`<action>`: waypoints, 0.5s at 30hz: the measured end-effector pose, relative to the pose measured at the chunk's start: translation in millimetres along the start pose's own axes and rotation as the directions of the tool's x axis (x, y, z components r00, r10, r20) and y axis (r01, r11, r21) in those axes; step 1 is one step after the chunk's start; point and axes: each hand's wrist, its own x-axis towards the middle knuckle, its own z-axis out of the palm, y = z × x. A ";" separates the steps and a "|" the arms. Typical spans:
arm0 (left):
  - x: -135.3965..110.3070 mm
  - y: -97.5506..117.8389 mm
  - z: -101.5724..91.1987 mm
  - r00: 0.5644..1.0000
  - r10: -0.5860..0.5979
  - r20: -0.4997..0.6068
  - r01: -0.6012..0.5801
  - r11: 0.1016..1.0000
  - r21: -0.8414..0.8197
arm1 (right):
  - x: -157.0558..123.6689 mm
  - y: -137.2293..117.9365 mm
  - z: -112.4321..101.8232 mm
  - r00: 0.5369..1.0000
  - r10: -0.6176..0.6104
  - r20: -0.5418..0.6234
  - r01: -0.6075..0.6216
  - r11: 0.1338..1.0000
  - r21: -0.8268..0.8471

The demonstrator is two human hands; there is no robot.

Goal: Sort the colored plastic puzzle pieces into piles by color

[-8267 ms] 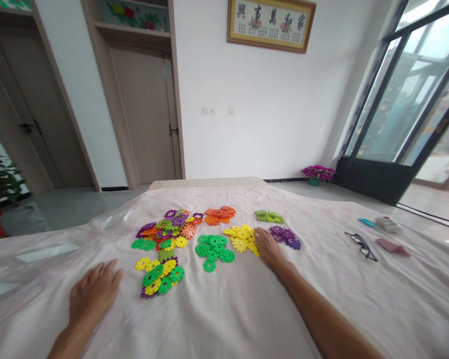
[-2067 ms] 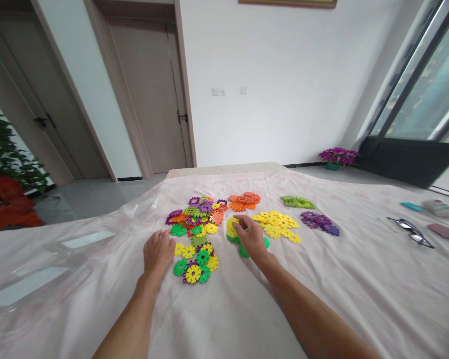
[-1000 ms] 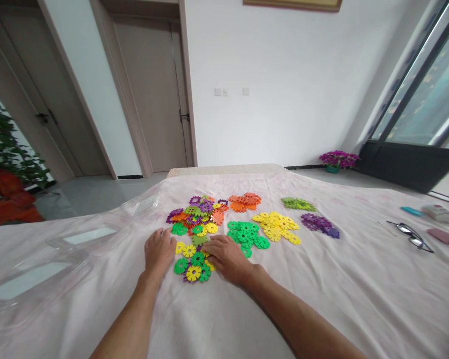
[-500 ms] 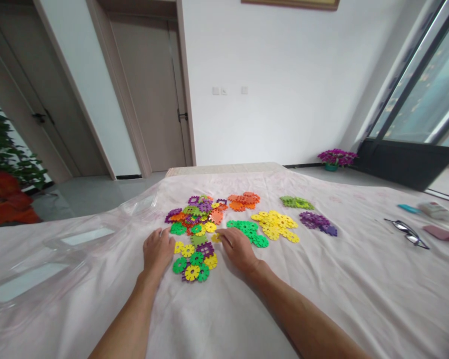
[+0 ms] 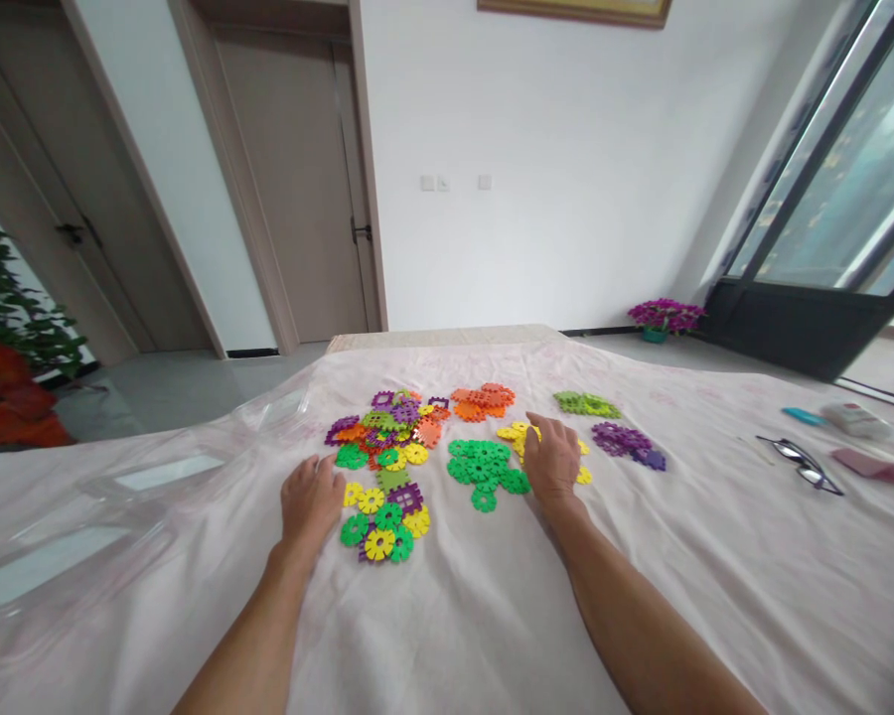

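Observation:
My left hand [image 5: 311,501] rests on the cloth, its fingers loosely stretched and holding nothing. It is just left of a mixed heap of purple, orange, green and yellow plastic pieces [image 5: 387,425]. Nearer me, a looser group has notched yellow discs [image 5: 379,543], green discs [image 5: 355,529] and a purple square piece [image 5: 406,499]. My right hand [image 5: 555,457] is over the pile of yellow discs [image 5: 514,431] and covers much of it. Its thumb and forefinger look apart; the other fingertips are hidden. Left of it lies a pile of green discs [image 5: 481,462].
Farther back are piles of orange pieces [image 5: 483,401], light green pieces [image 5: 587,404] and purple pieces [image 5: 622,440]. Glasses [image 5: 801,464], a pink cloth [image 5: 873,466] and a white packet [image 5: 854,420] lie at right. Clear plastic trays [image 5: 168,472] stand at left on the tablecloth [image 5: 447,626].
My right hand has moved right, from a yellow disc beside the mixed pieces to the yellow pile. That disc has left its spot. A green disc now shows at the green pile's near edge.

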 end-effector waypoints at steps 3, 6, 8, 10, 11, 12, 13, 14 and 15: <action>-0.1 0.3 -0.8 1.000 -0.007 0.005 0.007 1.000 -0.005 | -5.7 -16.7 -1.7 0.985 -0.162 0.055 0.151 0.974 0.167; 0.0 0.2 -1.1 1.000 -0.006 0.016 0.006 1.000 -0.005 | -19.6 -46.0 -3.9 0.879 -0.424 0.217 0.313 0.858 0.407; -0.1 0.1 -1.4 1.000 -0.003 0.021 0.003 1.000 -0.002 | -31.0 -65.4 -7.1 0.757 -0.568 0.323 0.381 0.785 0.488; -0.3 0.3 -2.0 1.000 -0.003 0.024 0.003 1.000 -0.001 | -41.7 -81.4 -11.9 0.639 -0.650 0.410 0.438 0.746 0.501; -0.5 0.5 -2.6 1.000 -0.003 0.025 0.003 1.000 -0.003 | -46.2 -87.8 -14.6 0.591 -0.673 0.445 0.463 0.735 0.496; -0.6 0.7 -3.2 1.000 -0.002 0.025 0.002 1.000 -0.006 | -50.0 -93.1 -17.5 0.557 -0.683 0.473 0.482 0.729 0.486; -0.8 1.0 -4.0 1.000 -0.002 0.024 0.002 1.000 -0.009 | -52.9 -97.4 -20.1 0.533 -0.688 0.493 0.494 0.726 0.479; -0.8 1.2 -4.7 1.000 -0.001 0.023 0.001 1.000 -0.012 | -55.0 -100.9 -22.5 0.519 -0.688 0.507 0.499 0.725 0.474; -0.9 1.4 -5.3 1.000 0.001 0.022 -0.001 1.000 -0.013 | -56.3 -103.5 -24.5 0.512 -0.688 0.514 0.499 0.725 0.475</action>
